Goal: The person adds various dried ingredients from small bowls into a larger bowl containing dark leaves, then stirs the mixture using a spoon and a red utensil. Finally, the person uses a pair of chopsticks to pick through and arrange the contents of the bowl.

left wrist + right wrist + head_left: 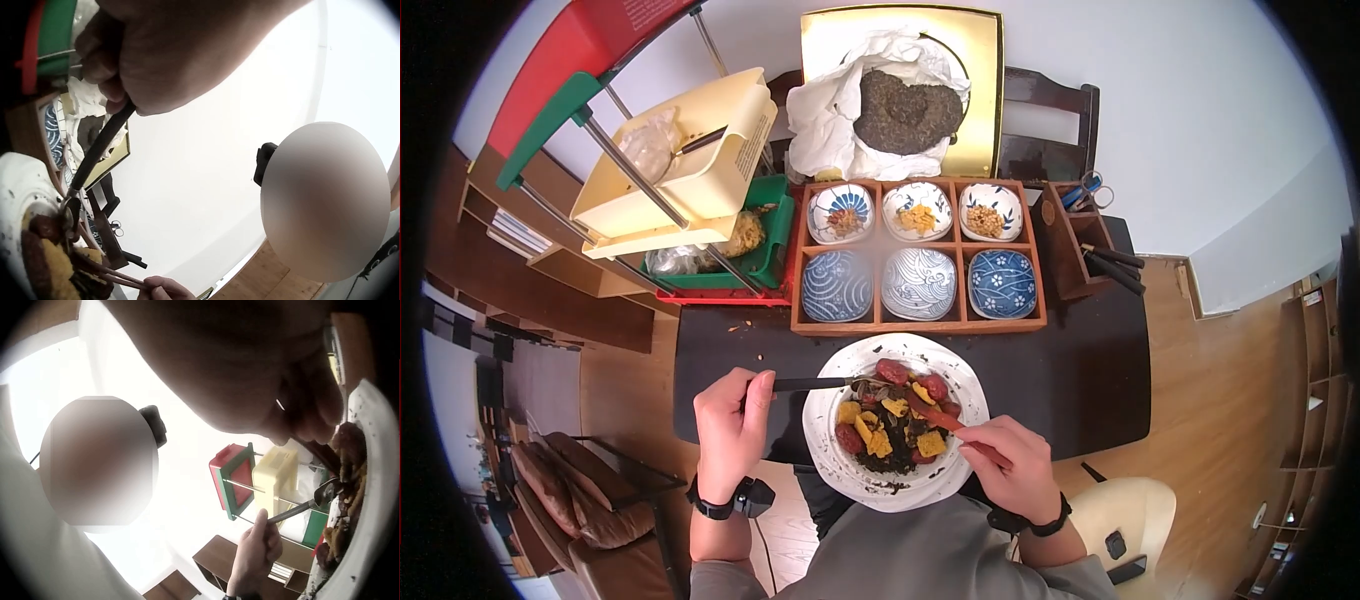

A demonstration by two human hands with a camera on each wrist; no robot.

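A white wide-rimmed dish (821,462) near the body holds dark loose leaves (888,462), red dates (891,371) and yellow dried pieces (930,443). My left hand (735,425) grips the black handle of a metal spoon (815,383), its bowl among the food at the dish's upper left. From the right, my right hand (1012,468) holds reddish-brown wooden tongs (940,416), their tips in the mix. Two slim arms of the tongs (122,278) show in the left wrist view. The spoon's bowl (326,492) is seen close to the tongs in the right wrist view.
Behind the dish stands a wooden divided box (920,328) with patterned bowls, some holding dried bits. A dark pressed tea cake (908,112) lies on white paper beyond. Left is a tiered basket rack (690,190); right, a wooden holder (1075,250) with scissors and dark-handled tools.
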